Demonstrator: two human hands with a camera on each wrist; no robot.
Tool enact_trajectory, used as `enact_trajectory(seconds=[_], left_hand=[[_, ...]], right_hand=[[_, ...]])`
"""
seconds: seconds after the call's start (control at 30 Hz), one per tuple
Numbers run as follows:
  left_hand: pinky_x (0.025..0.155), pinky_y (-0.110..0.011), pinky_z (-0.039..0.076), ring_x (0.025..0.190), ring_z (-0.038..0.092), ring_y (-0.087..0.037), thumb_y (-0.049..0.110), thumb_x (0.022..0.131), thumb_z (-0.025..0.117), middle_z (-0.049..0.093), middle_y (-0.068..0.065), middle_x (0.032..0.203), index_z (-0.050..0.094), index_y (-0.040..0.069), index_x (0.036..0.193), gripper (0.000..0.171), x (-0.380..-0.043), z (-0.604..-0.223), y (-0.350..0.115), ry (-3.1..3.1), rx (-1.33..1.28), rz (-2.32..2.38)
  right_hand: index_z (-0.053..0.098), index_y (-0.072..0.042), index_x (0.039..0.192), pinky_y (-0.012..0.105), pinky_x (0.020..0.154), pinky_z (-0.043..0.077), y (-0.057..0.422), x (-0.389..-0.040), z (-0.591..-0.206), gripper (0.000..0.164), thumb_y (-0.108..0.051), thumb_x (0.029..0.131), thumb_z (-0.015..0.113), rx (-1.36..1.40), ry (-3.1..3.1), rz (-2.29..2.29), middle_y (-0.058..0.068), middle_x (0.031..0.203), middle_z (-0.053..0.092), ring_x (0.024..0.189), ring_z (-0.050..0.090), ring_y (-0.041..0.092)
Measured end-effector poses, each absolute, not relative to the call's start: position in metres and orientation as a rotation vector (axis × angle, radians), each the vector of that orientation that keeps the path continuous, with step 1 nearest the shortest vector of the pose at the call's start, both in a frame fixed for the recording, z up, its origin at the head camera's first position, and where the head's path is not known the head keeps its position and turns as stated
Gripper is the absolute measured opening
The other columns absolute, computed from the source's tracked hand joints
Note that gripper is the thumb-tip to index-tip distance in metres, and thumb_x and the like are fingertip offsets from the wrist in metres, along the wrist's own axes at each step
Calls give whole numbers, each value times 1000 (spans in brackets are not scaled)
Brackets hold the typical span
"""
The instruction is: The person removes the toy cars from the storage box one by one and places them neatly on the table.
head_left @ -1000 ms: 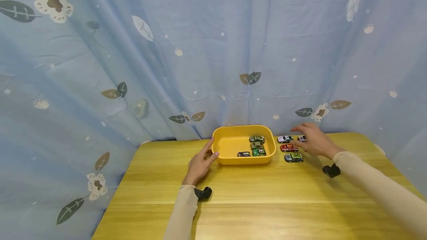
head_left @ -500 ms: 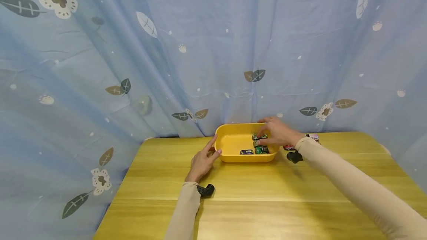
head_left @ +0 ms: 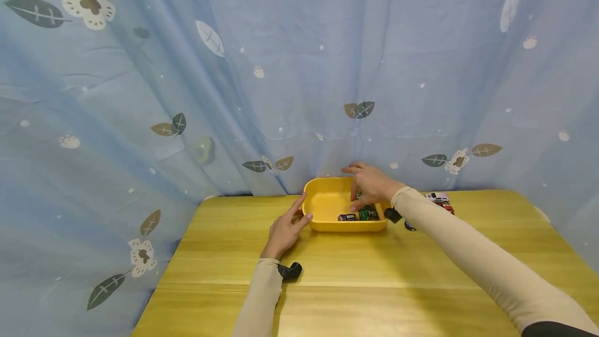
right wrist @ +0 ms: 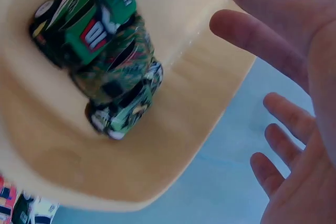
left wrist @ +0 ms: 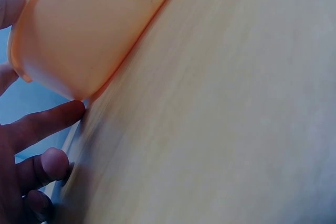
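Note:
A yellow plastic bin (head_left: 348,226) stands near the back of the table. My left hand (head_left: 283,233) rests against its left end, thumb and index finger spread at the rim. In the left wrist view, another fingertip (left wrist: 76,109) meets the bin's lower edge. Over the bin's right half hovers my right hand (head_left: 372,185), fingers apart with nothing seen between them. Inside the bin, a green toy car (right wrist: 94,22), a camouflage toy car (right wrist: 115,69) and a green-and-black toy car (right wrist: 126,111) sit side by side. A purple toy car (head_left: 348,217) lies left of them.
Right of the bin, a white toy car (head_left: 437,197) and a red toy car (head_left: 444,206) show on the wooden table (head_left: 355,295). The right sleeve (head_left: 463,238) partly covers that area. A blue patterned curtain (head_left: 299,77) hangs directly behind.
My right hand has moved left from beside the toy cars on the table to over the bin, then slightly farther left. My left hand keeps its place at the bin's end.

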State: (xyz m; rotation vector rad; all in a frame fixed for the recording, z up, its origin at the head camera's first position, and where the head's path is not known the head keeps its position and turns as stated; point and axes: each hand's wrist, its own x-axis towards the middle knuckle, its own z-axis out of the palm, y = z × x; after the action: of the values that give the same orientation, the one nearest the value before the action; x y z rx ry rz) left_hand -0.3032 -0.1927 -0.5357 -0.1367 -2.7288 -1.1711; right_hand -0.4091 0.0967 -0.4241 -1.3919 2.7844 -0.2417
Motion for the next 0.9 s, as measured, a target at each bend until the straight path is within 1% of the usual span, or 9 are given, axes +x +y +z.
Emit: enact_trajectory(seconds=[0.17, 0.37, 0.47, 0.57, 0.73, 0.83, 0.9], left_hand=[[103, -60, 45, 116, 71, -34, 55, 105, 61, 76, -2, 132, 32, 51, 164, 66, -304, -537, -193, -2734, -143, -1154], [101, -59, 46, 112, 72, -33, 56, 105, 60, 76, -2, 131, 33, 48, 165, 66, -303, -537, -194, -2734, -153, -1158], [101, -59, 46, 114, 71, -33, 58, 104, 60, 76, -2, 131, 34, 49, 164, 66, -302, -537, -194, -2730, -152, -1168], [103, -60, 45, 119, 70, -35, 59, 103, 60, 76, -1, 132, 34, 51, 164, 66, -302, -538, -194, -2730, -149, -1183], [105, -62, 43, 123, 69, -36, 59, 104, 60, 76, -2, 133, 34, 52, 163, 65, -301, -539, -194, -2733, -150, -1184], [102, -60, 45, 116, 71, -35, 60, 104, 59, 76, -1, 132, 34, 51, 164, 66, -302, -539, -194, -2734, -152, -1161], [100, -59, 45, 115, 71, -34, 60, 104, 59, 76, -1, 131, 34, 49, 164, 66, -303, -538, -195, -2731, -152, -1145]], right_hand=[[86, -29, 80, 69, 119, 33, 91, -410, -425, 24, -51, 75, 94, -1397, 2777, -170, 18, 167, 42, 157, 28, 48], [85, -31, 74, 67, 124, 25, 86, -413, -425, 28, -57, 71, 94, -1416, 2756, -62, 16, 170, 39, 160, 21, 48], [84, -31, 72, 66, 126, 22, 83, -415, -427, 29, -58, 69, 95, -1442, 2742, -23, 15, 170, 39, 161, 20, 47], [85, -31, 72, 65, 127, 20, 80, -415, -431, 30, -60, 69, 94, -1455, 2730, 12, 12, 171, 38, 162, 18, 46], [85, -31, 74, 66, 127, 21, 77, -413, -443, 27, -56, 72, 95, -1434, 2712, 16, 10, 174, 32, 163, 14, 44], [85, -31, 73, 66, 126, 22, 75, -413, -447, 23, -52, 72, 97, -1427, 2715, -4, 9, 175, 31, 164, 14, 44], [86, -31, 74, 65, 127, 22, 73, -414, -447, 22, -50, 72, 97, -1423, 2723, -12, 10, 174, 31, 163, 15, 43]])
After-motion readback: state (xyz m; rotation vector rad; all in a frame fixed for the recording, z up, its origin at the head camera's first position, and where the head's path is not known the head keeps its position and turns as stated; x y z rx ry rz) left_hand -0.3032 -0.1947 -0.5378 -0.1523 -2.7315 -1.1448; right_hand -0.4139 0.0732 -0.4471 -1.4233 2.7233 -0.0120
